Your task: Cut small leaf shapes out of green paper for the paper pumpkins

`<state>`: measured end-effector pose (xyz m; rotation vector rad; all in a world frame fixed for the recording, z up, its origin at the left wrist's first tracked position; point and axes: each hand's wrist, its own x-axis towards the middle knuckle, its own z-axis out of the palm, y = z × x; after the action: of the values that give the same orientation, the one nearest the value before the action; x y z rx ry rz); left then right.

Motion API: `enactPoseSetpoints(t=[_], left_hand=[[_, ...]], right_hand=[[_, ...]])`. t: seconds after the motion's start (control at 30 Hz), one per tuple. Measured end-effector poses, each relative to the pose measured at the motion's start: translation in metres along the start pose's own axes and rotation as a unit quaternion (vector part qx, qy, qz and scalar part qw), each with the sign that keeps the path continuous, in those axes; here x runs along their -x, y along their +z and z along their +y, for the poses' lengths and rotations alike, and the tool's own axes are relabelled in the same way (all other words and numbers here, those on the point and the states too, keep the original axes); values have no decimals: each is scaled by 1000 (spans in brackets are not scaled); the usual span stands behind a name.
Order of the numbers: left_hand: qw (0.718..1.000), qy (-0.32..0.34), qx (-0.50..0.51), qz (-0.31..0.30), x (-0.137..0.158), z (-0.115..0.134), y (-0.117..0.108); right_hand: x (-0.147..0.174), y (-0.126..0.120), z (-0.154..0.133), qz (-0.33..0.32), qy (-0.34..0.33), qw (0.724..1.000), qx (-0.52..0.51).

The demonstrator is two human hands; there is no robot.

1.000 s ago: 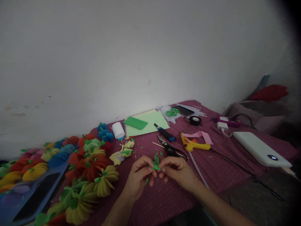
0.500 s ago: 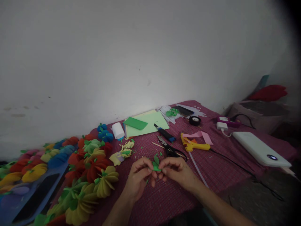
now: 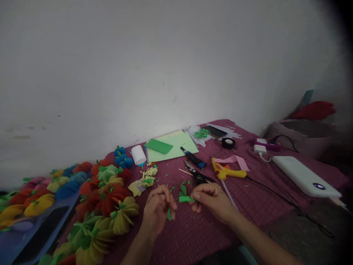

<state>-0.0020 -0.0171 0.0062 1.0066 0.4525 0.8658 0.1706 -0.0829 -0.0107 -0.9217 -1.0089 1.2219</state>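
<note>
Over the front of the table, my right hand (image 3: 211,200) pinches one end of a short green paper strip (image 3: 184,199), which points left. Just beyond the strip is a green leaf-shaped piece (image 3: 183,190), apparently on the cloth. My left hand (image 3: 158,208) is apart from the strip, its fingers curled inward. A small green scrap (image 3: 169,214) shows at its fingertips; I cannot tell whether it is gripped or lies behind them. Black-handled scissors (image 3: 199,176) lie just past my right hand.
Colourful pumpkin-like ornaments (image 3: 113,198) crowd the left side. Behind are a utility knife (image 3: 193,157), green sheets (image 3: 176,147), a white bottle (image 3: 138,155) and black tape (image 3: 228,142). A yellow glue gun (image 3: 230,172) with a cord and a white power bank (image 3: 306,176) lie right.
My left hand has let go of the green strip and drawn back to the left. The right hand keeps hold of the strip, now more fully visible.
</note>
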Motion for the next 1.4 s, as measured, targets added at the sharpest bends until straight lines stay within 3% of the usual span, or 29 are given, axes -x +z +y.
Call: enactPoseSetpoints(t=[0.07,0.13,0.27,0.37,0.57,0.77,0.93,1.1,1.3,1.4], left_hand=[[998,6,-47,38,-1,-1,1],[991,-31,-120,47,-1,-4,4],[950,-147,-270,-56,2,-12,9],[923,-180,-321,-113,4,-13,9],[898,-131,-389,-156,4,-8,6],[897,-73,-415,-130,4,-5,7],[886,-27,-450,-108,5,-6,10],[903,-56,-416,-95,3,-11,8],[951,-151,-265,-39,2,-10,7],[961,-182,-204,-47,3,-9,11]], right_hand=[[2,-2,-4,-15,6,1000,17],[3,-4,-6,-35,16,998,43],[6,-5,-9,-70,33,992,95],[6,-4,-10,-97,44,987,122],[2,-10,-10,-81,48,988,119],[-2,-27,-9,4,9,999,31],[4,-11,-4,26,53,998,14],[1,7,-1,17,59,997,56],[-5,3,-8,37,40,997,53],[-4,0,-11,20,39,997,68]])
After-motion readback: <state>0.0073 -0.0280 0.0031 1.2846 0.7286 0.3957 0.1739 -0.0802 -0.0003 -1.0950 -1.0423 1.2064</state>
